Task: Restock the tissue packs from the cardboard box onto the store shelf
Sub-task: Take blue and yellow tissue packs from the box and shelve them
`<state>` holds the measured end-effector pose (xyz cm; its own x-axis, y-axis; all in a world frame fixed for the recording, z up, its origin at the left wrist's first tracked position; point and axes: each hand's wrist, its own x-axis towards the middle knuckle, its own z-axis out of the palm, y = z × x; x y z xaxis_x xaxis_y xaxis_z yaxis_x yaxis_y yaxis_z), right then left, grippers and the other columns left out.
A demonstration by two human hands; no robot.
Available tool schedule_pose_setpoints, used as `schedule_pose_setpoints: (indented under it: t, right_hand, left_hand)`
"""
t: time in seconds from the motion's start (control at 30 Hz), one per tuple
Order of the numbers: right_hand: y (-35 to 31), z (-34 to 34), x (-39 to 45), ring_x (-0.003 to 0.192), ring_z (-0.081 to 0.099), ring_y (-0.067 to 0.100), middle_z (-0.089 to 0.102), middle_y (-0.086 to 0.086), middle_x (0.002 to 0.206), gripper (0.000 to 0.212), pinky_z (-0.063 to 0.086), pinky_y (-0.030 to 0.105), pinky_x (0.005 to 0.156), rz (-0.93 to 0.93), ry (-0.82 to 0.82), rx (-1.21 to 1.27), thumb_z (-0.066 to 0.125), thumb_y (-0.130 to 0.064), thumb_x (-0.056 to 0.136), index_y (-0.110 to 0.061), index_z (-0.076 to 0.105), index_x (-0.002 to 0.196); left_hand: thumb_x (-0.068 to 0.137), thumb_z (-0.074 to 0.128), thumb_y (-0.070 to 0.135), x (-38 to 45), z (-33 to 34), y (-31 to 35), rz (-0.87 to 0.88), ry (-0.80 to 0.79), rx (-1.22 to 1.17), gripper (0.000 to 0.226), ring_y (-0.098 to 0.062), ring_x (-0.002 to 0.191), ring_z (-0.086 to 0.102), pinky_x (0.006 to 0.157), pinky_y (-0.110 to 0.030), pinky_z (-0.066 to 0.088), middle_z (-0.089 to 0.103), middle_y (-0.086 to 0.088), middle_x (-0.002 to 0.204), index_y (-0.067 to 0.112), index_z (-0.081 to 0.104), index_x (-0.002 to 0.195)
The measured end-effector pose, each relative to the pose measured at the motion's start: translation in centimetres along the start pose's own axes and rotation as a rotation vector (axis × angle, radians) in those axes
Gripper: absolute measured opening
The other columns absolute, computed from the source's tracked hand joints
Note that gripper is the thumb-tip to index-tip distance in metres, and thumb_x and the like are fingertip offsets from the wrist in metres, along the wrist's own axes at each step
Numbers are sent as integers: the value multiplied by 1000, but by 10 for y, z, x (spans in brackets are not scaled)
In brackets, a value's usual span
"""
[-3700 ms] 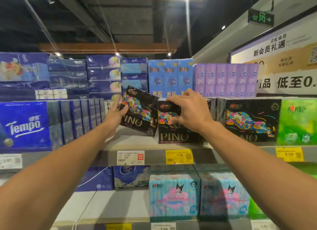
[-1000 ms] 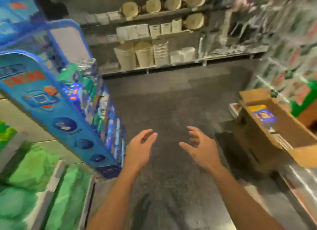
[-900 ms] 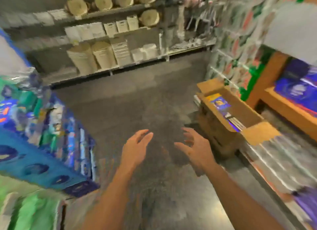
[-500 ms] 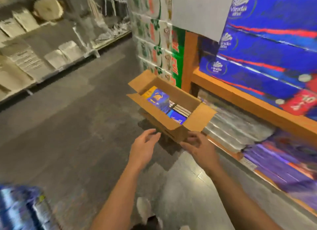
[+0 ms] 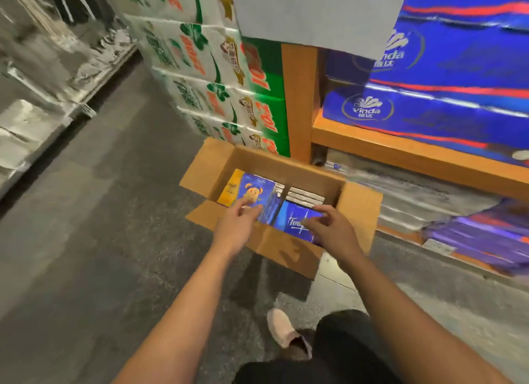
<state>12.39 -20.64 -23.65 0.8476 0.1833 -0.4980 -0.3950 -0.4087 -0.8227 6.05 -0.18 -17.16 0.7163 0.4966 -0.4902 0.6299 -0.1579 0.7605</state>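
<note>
— Down low, then: cardboard box (image 5: 286, 166) on the grey speckled floor (image 5: 86, 240), plain brown corrugated board, four flaps folded out flat. Contents?

— Glossy tissue packs. Toward the box's left, a flat rectangular pack (image 5: 252, 190) lying face up, blue film with a yellow band and a yellow cartoon figure. Just beside it to the right, a plain deep-blue pack (image 5: 294, 219) with white script lettering. Behind both, pale grey ends of further packs (image 5: 305, 196), set in a tight row, thin and slab-like.

— And the hands?

— Left hand (image 5: 237, 226) reaching over the near flap, fingers straight and loosely spread, tips at the near edge of the cartoon pack; touching or just above, cannot tell. Right hand (image 5: 329, 226) over the deep-blue pack, fingers bent and apart, gripping nothing so far as visible.

— Around the box?

— Directly behind it, stacked white cartons (image 5: 206, 77) with green and red print, square-edged. To the right, an orange wooden shelf (image 5: 400, 152) carrying big soft bundles in shiny blue wrap (image 5: 458, 103) with red stripes and a Vinda logo. Under that board, blurred clear-wrapped and purple packs (image 5: 486, 237). Above, a smooth pale-blue sheet (image 5: 315, 14) hanging flat. Nearest, dark trousers (image 5: 343, 343) and a light shoe (image 5: 282, 328).
</note>
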Motion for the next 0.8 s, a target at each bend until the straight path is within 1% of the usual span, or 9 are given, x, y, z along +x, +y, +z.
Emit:
schedule_pose_setpoints:
  t: [0.1, 0.17, 0.23, 0.3, 0.37, 0.5, 0.6, 0.7, 0.8]
  right_hand:
    - [2, 26, 37, 80, 71, 21, 73, -2, 86, 36, 54, 41, 74, 105, -25, 49, 81, -34, 76, -28, 64, 107]
    - [4, 40, 64, 82, 72, 23, 71, 0, 88, 36, 55, 45, 79, 204, -44, 70, 80, -36, 77, -27, 63, 107]
    - [9, 58, 95, 87, 71, 27, 71, 2, 93, 48, 56, 49, 86, 259, -75, 74, 80, -47, 71, -24, 62, 110]
    - [15, 76, 126, 94, 69, 29, 70, 4, 105, 75, 55, 49, 90, 287, -113, 43, 75, -67, 53, -24, 61, 113]
    - [29, 96, 156, 97, 67, 28, 68, 4, 113, 85, 54, 45, 89, 323, -121, 18, 69, -77, 40, -29, 59, 110]
    - [19, 136, 192, 102, 66, 30, 68, 6, 113, 97, 55, 46, 88, 398, -91, 59, 71, -78, 37, -29, 54, 117]
    - [10, 166, 214, 90, 61, 28, 65, 6, 104, 113, 50, 39, 76, 449, -33, 105, 68, -82, 30, -21, 54, 125]
    - [21, 194, 228, 95, 66, 26, 68, 1, 104, 102, 50, 35, 72, 497, 26, 102, 73, -83, 40, -19, 59, 118]
    - [36, 214, 223, 90, 71, 28, 73, 4, 101, 88, 57, 45, 72, 559, 80, 320, 86, -76, 39, -24, 63, 107]
  left_hand:
    - [92, 64, 43, 62, -4, 3, -37, -17, 109, 27, -15, 76, 58, 67, -31, 36, 69, 4, 95, 28, 62, 114]
    - [92, 64, 44, 100, -4, 4, -64, -35, 173, 27, -14, 78, 64, 65, -27, 39, 73, 4, 91, 27, 60, 113]
    - [92, 65, 37, 134, -9, 6, -96, -16, 257, 25, -9, 71, 66, 61, -16, 40, 68, 8, 84, 23, 57, 111]
    - [91, 67, 35, 166, -15, 4, -106, 15, 342, 33, -22, 93, 67, 74, -21, 44, 67, 2, 99, 19, 59, 119]
    - [91, 67, 36, 197, -19, -3, -107, 21, 427, 46, -30, 116, 60, 89, -33, 43, 67, -8, 121, 13, 57, 129]
    - [89, 66, 39, 253, -22, -27, -105, -71, 509, 48, -33, 113, 61, 89, -36, 45, 66, -12, 125, 13, 56, 129]
    - [89, 64, 47, 290, -20, -47, -160, -130, 518, 74, -37, 124, 55, 102, -40, 44, 57, -15, 139, 15, 35, 149]
    - [92, 56, 53, 315, -16, -71, -256, -232, 583, 84, -38, 136, 43, 109, -42, 37, 44, -18, 150, 6, 24, 154]
    - [90, 58, 54, 325, -15, -91, -256, -282, 565, 68, -37, 127, 51, 101, -41, 42, 56, -17, 137, 4, 48, 135]
